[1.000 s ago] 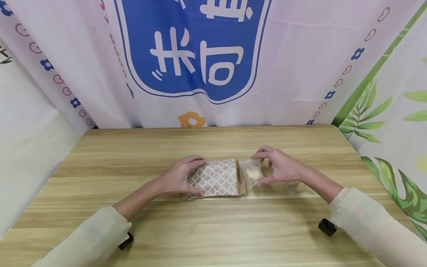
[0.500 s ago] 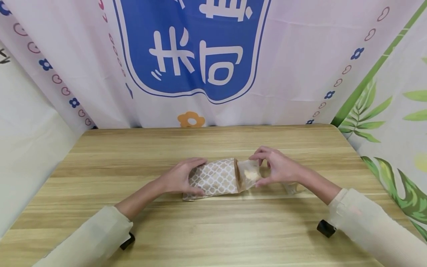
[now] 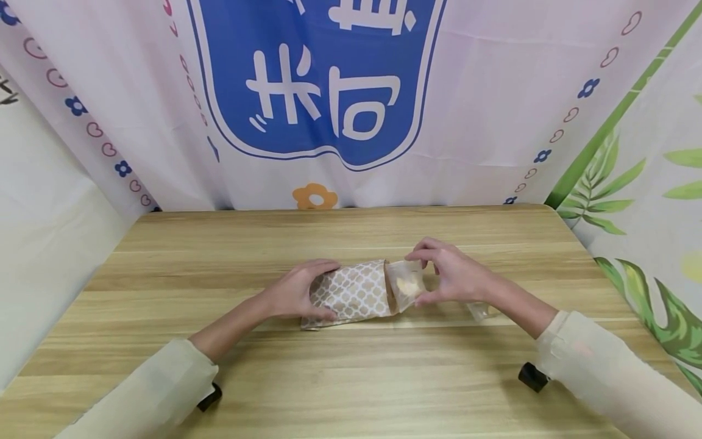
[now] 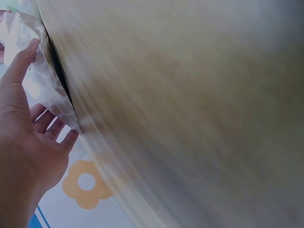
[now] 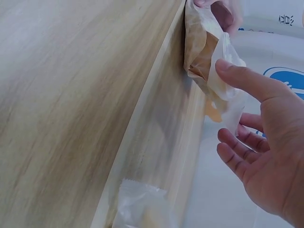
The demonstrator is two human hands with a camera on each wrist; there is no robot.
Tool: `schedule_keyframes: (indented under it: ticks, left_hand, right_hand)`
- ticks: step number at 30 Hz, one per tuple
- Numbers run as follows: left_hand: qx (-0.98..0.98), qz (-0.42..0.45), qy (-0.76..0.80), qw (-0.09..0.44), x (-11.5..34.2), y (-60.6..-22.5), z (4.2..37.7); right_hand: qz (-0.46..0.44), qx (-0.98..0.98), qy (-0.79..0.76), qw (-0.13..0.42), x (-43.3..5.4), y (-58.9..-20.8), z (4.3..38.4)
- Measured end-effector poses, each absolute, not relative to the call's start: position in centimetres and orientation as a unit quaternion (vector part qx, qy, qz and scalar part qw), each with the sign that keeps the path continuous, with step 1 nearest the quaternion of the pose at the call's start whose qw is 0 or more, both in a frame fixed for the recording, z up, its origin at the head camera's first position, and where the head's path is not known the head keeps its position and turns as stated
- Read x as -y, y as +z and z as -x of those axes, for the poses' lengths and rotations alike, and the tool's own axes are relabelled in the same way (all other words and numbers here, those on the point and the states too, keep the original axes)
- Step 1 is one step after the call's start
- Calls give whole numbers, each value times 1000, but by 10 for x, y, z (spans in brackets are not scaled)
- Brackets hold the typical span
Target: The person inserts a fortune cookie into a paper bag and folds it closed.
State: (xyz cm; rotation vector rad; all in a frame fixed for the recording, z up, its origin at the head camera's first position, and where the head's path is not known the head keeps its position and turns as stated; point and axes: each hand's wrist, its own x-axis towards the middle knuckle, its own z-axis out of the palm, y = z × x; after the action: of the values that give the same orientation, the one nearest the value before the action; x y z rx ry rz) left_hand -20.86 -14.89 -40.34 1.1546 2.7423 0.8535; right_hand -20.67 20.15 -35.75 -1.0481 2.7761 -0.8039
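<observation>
A brown paper bag with a white lattice print (image 3: 356, 291) lies on the table, its mouth facing right. My left hand (image 3: 293, 292) grips the closed end, thumb on the near edge and fingers along the far edge. At the bag's mouth, my right hand (image 3: 455, 274) pinches a small clear packet (image 3: 406, 286) with a pale yellow piece inside. The right wrist view shows this packet's edge against the open brown mouth (image 5: 203, 57); how far it reaches inside is hidden. A second clear packet (image 3: 480, 311) lies on the table, partly hidden under my right wrist.
The wood-grain table (image 3: 351, 372) reaches back to a printed curtain (image 3: 471, 122) with a blue sign. A leaf-patterned cloth (image 3: 652, 244) hangs along the right side. Black devices show under both sleeves, such as the one at the right cuff (image 3: 533, 377).
My right hand has moved slightly left, bringing the pinched packet closer into the bag's mouth. The bag has tilted a little, while my left hand has stayed nearly still.
</observation>
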Motion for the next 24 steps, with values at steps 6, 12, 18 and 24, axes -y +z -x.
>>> schedule_keyframes:
  ticks: [6, 12, 18, 24]
  left_hand:
    - [-886, -373, 275, 22, 150, -406, 209]
    - [-885, -373, 278, 19, 150, -405, 208]
    - [-886, -370, 277, 19, 150, -405, 209]
    - [-886, -367, 282, 28, 148, -404, 209]
  right_hand:
    - [340, -908, -244, 32, -198, -356, 206]
    - [346, -910, -224, 33, -195, -355, 207]
    - [335, -920, -198, 39, -196, -355, 209]
    - [336, -923, -181, 43, -196, -357, 211]
